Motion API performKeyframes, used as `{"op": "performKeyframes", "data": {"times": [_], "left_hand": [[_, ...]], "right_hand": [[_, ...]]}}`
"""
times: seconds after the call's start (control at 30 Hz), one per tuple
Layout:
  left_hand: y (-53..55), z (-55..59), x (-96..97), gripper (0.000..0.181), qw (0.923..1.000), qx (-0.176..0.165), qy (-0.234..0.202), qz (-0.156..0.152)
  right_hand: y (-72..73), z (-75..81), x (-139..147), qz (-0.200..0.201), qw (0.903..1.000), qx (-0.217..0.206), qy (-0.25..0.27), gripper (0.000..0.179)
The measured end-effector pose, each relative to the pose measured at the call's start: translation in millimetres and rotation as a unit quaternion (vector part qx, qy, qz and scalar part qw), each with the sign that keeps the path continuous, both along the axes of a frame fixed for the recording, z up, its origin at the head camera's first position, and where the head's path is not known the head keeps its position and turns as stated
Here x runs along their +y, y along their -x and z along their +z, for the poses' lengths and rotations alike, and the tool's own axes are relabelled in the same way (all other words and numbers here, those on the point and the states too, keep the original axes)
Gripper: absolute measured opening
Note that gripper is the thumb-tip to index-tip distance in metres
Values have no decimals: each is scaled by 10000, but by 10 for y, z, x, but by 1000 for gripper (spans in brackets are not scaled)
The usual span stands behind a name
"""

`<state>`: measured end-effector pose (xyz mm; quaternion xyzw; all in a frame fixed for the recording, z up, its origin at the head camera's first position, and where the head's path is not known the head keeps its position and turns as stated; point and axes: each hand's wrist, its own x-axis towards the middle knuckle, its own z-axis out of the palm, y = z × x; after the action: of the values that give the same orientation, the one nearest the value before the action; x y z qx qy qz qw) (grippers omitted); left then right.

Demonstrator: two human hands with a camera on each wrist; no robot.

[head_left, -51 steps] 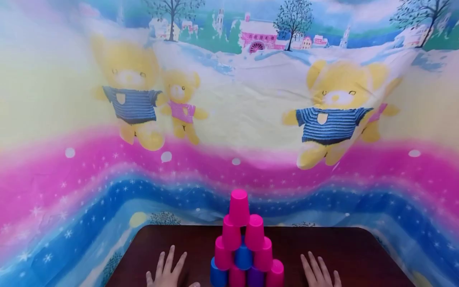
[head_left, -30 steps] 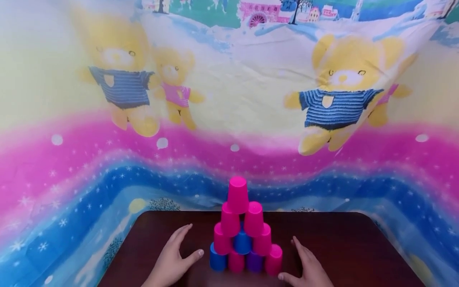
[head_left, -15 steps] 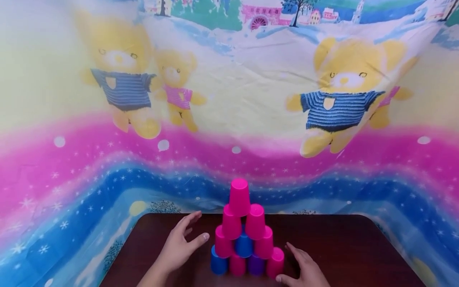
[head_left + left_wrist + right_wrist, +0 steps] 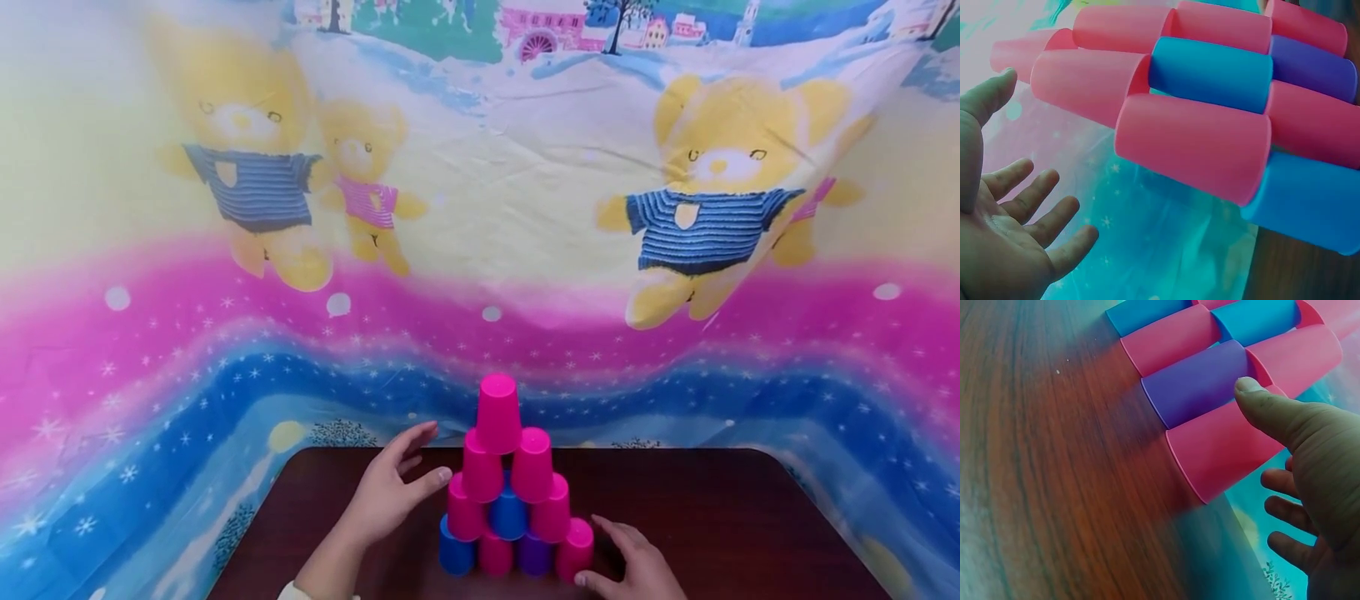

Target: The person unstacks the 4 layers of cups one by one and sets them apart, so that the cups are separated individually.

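A pyramid of upside-down plastic cups stands on the dark table (image 4: 712, 517). A pink cup (image 4: 498, 414) tops it, above a pair of pink ones. One row lower, a blue cup (image 4: 508, 512) sits between two pink cups. Along the bottom are a blue cup (image 4: 457, 548), a pink cup (image 4: 495, 556), a purple cup (image 4: 534, 557) and another pink cup (image 4: 574, 550). Left of the upper rows my left hand (image 4: 386, 487) is raised, fingers spread, apart from the cups. My right hand (image 4: 637, 562) is beside the bottom right pink cup, thumb in front; contact is unclear.
A printed cloth backdrop (image 4: 487, 242) with teddy bears and snowflakes hangs behind the table and down both sides. In the right wrist view, the table's wood grain (image 4: 1054, 487) shows in front of the bottom row.
Both hands came inward from lying flat on either side of the pyramid. The left hand rose and moved right toward the upper cups; the right moved slightly left. The cups stayed stacked.
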<state>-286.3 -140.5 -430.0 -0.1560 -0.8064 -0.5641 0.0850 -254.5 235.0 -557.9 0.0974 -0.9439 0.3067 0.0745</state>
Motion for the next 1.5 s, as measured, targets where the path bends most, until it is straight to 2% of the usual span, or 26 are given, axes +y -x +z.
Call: {"op": "performKeyframes", "data": {"times": [0.2,0.47,0.6,0.9,1.23,1.5], "left_hand": [[54,100,109,66,9998,-128,-111,-76],[106,180,195,63,9986,-173,-254,-419],[129,212,226,65,9984,-168,-239,-494],[203,273,342,67,9973,-227,-185,-668],[239,316,472,66,9976,-133,16,-683],[239,366,527,70,9976,-247,-33,-648]], "right_hand": [[-2,-20,-14,-33,10000,52,-2,85],[13,-32,-21,-47,9997,-239,80,75],[13,-29,-24,-10,9994,-309,145,73],[-5,-12,-20,-39,9998,-151,98,72],[1,-29,-16,49,9994,-283,210,66],[4,-24,-19,47,9999,-114,80,66]]}}
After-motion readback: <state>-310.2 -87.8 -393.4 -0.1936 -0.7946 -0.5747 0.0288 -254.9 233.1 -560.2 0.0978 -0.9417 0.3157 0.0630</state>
